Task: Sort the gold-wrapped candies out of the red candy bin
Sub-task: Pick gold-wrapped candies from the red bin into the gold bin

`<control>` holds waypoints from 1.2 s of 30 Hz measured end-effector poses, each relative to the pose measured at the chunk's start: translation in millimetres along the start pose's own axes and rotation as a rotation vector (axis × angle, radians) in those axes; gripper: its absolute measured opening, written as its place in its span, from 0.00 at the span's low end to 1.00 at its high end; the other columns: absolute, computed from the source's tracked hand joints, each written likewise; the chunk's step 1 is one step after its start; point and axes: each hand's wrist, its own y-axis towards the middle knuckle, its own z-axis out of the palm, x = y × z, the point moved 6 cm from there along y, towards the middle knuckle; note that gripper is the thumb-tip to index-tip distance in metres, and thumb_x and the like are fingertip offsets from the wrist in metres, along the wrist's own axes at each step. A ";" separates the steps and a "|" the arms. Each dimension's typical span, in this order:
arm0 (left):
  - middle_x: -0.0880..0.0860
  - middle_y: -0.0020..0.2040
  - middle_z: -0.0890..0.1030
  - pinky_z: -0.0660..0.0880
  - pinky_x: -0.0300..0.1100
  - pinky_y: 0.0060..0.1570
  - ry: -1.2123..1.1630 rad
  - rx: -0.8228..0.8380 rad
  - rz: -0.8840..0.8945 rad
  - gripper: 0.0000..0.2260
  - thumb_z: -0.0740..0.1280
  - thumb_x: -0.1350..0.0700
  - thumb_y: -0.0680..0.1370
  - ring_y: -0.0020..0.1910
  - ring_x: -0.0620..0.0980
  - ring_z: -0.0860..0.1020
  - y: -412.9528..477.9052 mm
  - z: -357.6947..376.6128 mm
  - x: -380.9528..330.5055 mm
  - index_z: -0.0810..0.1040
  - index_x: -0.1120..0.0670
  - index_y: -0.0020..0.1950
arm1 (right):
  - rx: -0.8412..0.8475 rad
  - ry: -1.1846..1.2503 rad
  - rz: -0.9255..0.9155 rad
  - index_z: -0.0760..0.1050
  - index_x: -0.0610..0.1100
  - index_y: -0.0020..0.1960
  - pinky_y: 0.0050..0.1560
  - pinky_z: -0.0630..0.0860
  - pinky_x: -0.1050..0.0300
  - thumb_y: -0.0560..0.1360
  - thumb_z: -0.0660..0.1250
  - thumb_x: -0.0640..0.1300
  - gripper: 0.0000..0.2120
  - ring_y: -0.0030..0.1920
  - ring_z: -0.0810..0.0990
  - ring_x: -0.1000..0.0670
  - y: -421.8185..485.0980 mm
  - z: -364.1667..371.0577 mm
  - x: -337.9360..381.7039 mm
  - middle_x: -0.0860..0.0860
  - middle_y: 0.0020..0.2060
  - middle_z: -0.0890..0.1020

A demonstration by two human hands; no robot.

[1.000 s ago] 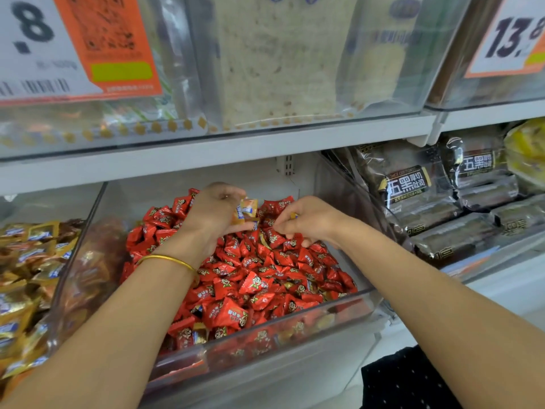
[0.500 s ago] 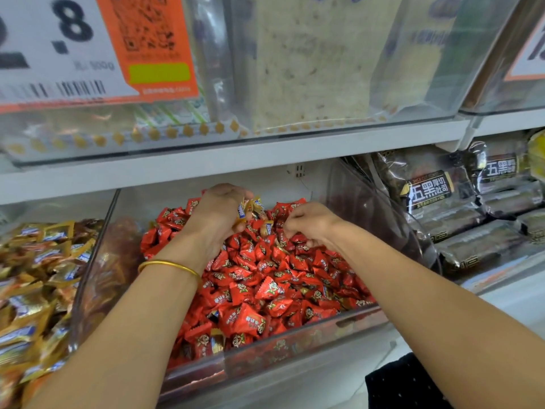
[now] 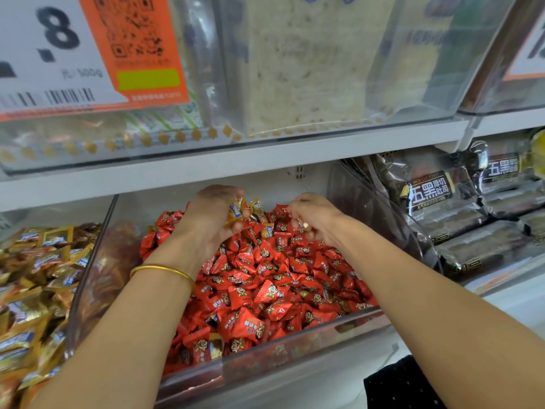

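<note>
A clear plastic bin (image 3: 295,343) on the lower shelf is heaped with red-wrapped candies (image 3: 265,278). My left hand (image 3: 212,219) is at the back of the heap and grips several gold-wrapped candies (image 3: 237,212). More gold candies (image 3: 259,209) lie on the red pile between my hands. My right hand (image 3: 315,219) hovers over the back right of the heap, fingers curled down around a gold-wrapped candy (image 3: 302,225). A few gold wrappers (image 3: 215,348) show among the red ones near the bin's front.
A neighbouring bin (image 3: 38,290) at the left holds gold-wrapped candies. Dark packaged bread (image 3: 442,214) fills the bin at the right. An upper shelf (image 3: 236,163) with clear bins and a price card (image 3: 88,51) overhangs closely above my hands.
The view has shifted slightly, so the bins sit further right in the frame. Both hands stay at the back of the red heap; my right hand has curled over another gold candy.
</note>
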 end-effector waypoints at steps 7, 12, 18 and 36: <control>0.59 0.51 0.74 0.67 0.35 0.21 -0.002 -0.046 0.031 0.12 0.54 0.63 0.82 0.31 0.47 0.75 1.5 -5.1 -5.0 0.75 0.57 0.46 | 0.060 -0.548 -0.230 0.77 0.45 0.46 0.47 0.74 0.56 0.71 0.72 0.50 0.10 0.42 0.78 0.50 6.6 37.1 10.6 0.51 0.37 0.78; 0.59 0.53 0.74 0.67 0.35 0.22 -0.013 -0.056 0.016 0.12 0.54 0.63 0.82 0.31 0.48 0.75 1.8 -7.5 -5.3 0.76 0.57 0.46 | -0.027 -0.020 -0.075 0.73 0.40 0.52 0.31 0.70 0.59 0.74 0.69 0.39 0.09 0.32 0.70 0.53 18.6 13.1 1.5 0.48 0.37 0.75; 0.57 0.51 0.75 0.67 0.33 0.21 -0.059 -0.075 0.027 0.11 0.55 0.63 0.81 0.32 0.47 0.75 3.2 -13.6 -8.2 0.76 0.57 0.45 | -0.068 -0.011 -0.161 0.71 0.39 0.52 0.20 0.62 0.62 0.77 0.60 0.36 0.05 0.23 0.68 0.54 24.7 5.8 23.5 0.45 0.35 0.79; 0.55 0.47 0.74 0.66 0.32 0.20 -0.161 -0.082 0.033 0.08 0.56 0.63 0.81 0.32 0.48 0.74 6.2 -21.0 -11.6 0.74 0.59 0.55 | 0.187 -0.258 -0.177 0.71 0.42 0.64 0.32 0.77 0.63 0.74 0.70 0.41 0.20 0.33 0.73 0.55 49.7 61.9 16.9 0.51 0.38 0.73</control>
